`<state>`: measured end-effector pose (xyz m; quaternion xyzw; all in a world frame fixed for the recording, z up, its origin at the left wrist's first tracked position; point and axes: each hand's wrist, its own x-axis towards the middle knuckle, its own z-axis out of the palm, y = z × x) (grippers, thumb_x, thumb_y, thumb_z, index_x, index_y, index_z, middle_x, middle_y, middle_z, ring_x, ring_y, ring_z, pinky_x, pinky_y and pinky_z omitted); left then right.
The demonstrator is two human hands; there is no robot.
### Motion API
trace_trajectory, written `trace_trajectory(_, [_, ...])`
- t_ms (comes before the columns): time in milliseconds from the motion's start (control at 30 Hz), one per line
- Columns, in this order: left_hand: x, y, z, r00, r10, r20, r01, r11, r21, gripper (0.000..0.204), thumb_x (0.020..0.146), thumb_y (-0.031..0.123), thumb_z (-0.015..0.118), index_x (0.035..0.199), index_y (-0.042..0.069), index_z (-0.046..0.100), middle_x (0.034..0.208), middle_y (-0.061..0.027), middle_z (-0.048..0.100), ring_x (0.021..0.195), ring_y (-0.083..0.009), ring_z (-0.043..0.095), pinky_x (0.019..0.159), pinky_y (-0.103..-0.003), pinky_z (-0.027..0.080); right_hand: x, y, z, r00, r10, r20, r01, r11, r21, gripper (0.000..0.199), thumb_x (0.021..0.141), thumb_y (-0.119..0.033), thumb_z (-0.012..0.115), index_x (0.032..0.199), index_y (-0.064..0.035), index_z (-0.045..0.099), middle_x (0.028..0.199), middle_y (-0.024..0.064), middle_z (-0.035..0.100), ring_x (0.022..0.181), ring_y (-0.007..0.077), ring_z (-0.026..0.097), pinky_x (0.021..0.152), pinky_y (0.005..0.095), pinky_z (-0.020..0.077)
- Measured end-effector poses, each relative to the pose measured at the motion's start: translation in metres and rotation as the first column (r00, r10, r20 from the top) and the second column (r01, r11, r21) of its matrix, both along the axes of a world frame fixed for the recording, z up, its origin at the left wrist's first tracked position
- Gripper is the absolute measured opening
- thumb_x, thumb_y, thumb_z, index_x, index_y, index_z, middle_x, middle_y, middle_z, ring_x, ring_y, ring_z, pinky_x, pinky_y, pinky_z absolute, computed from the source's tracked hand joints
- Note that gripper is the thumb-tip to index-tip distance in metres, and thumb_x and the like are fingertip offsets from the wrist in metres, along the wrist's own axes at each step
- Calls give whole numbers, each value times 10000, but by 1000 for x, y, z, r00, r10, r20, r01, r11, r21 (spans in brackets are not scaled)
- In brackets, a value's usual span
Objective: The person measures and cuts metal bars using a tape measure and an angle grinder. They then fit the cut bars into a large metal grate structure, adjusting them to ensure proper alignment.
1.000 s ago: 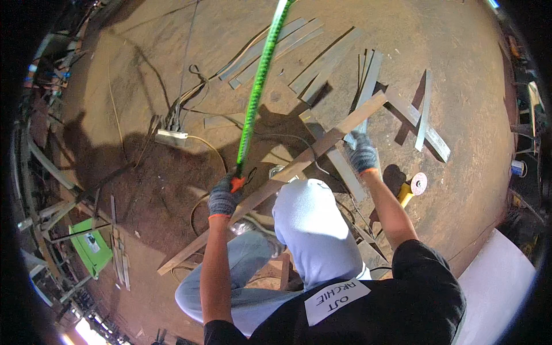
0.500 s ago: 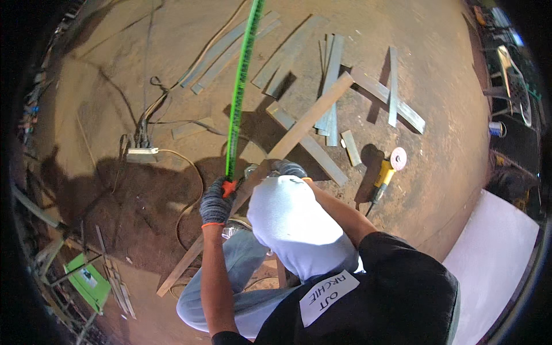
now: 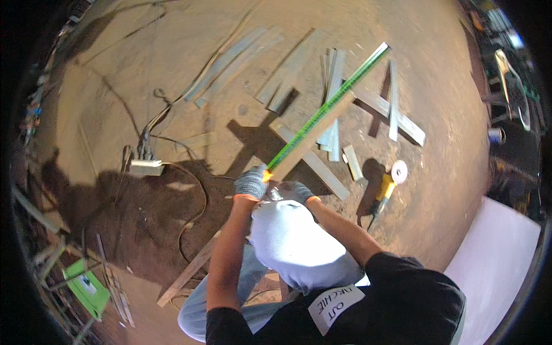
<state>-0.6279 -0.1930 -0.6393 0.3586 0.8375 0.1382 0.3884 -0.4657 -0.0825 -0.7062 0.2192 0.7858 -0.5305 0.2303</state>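
Note:
My left hand [image 3: 250, 183], in a grey knit glove with an orange cuff, is closed around the orange body of a tape measure [image 3: 328, 107]. Its long green blade with dark markings stretches away to the upper right, along a long brown bar [image 3: 313, 138]. The bar runs diagonally past both hands, its near end at the lower left. My right hand [image 3: 296, 191], gloved the same way, is curled at the bar's right side. What its fingers hold is hidden. Something small and shiny [image 3: 276, 194] shows between the hands.
Several flat grey metal strips [image 3: 334, 86] lie on the floor ahead. A yellow angle grinder [image 3: 386, 188] with a pale disc rests to the right. On the left are a power strip [image 3: 146, 167] and cables. A white sheet [image 3: 497, 259] stands at the lower right, a green panel [image 3: 86, 290] lower left.
The tape measure's blade has swung from pointing straight ahead to lying along the brown bar. My left hand has moved right and slightly up, closer to my right hand.

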Motion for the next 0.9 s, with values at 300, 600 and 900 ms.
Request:
trace_trajectory(300, [23,3,-12,978,204,32,-203,925,321,519,765,178,637,1251,99,474,1168,-159,572,1055,-320,559,910,-407,436,12,36,-40,921,105,-375,-51,987,153,465,806,-256,642,1203,-57,507,1177,115,567,1016,253,567,866,378,452])
trace_trajectory(600, [45,-21,-22,992,67,107,-118,789,603,400,789,205,579,1156,53,533,1082,-200,590,1005,-361,563,886,-406,444,31,21,22,984,-84,160,63,990,128,436,799,-283,650,1144,-43,536,1093,123,586,942,255,583,815,374,464])
trace_trajectory(900, [22,-75,-24,982,168,-81,-160,982,103,284,795,279,537,1012,134,647,1024,-131,639,969,-322,597,818,-423,483,42,17,40,973,-87,213,56,988,147,417,791,-310,658,1085,-29,565,1010,132,605,869,256,598,764,370,477])
